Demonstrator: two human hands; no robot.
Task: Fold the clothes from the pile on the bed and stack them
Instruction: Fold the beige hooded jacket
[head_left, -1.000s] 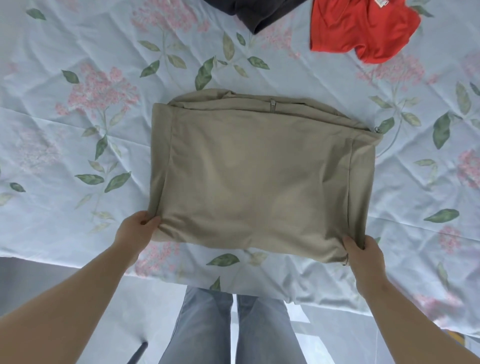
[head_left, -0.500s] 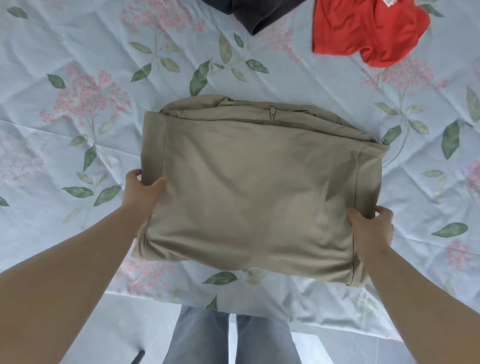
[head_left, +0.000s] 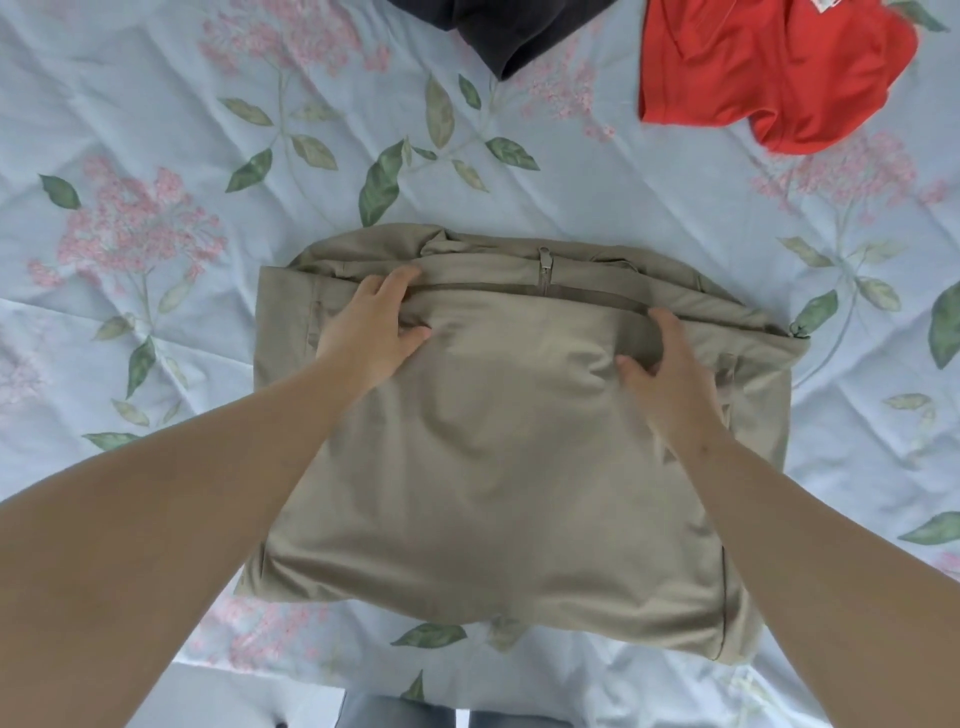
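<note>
The khaki garment (head_left: 509, 467), a soft zipped piece of cloth folded into a broad rectangle, lies flat on the bed's pale blue floral sheet (head_left: 156, 104), near its front edge and directly before the person. Both hands are on its far part, just short of the small zip pull (head_left: 544, 266). The left hand (head_left: 371, 325) lies on the cloth with its fingers fairly straight across the edge of the top layer and its thumb out to the side. Its grip is apart, pressing rather than clasping. The right hand (head_left: 670, 364) is blurred, with fingers bent at the same edge and thumb on the panel. I cannot tell whether its grip is clamped on the cloth or only resting. Shallow creases run between the two thumbs.

The step in hand looks like squaring and flattening this fold before the garment goes to a stack. To do it well, the palms should sweep outward from the middle so the creases leave at the sides. The top layer's far edge should be drawn level with the layers under it, which peek out unevenly, most at the right corner. The thick zip band will likely spring up, so press it last. A crumpled red cloth top (head_left: 769, 78) and a dark garment (head_left: 509, 31) lie well apart at the far side.
</note>
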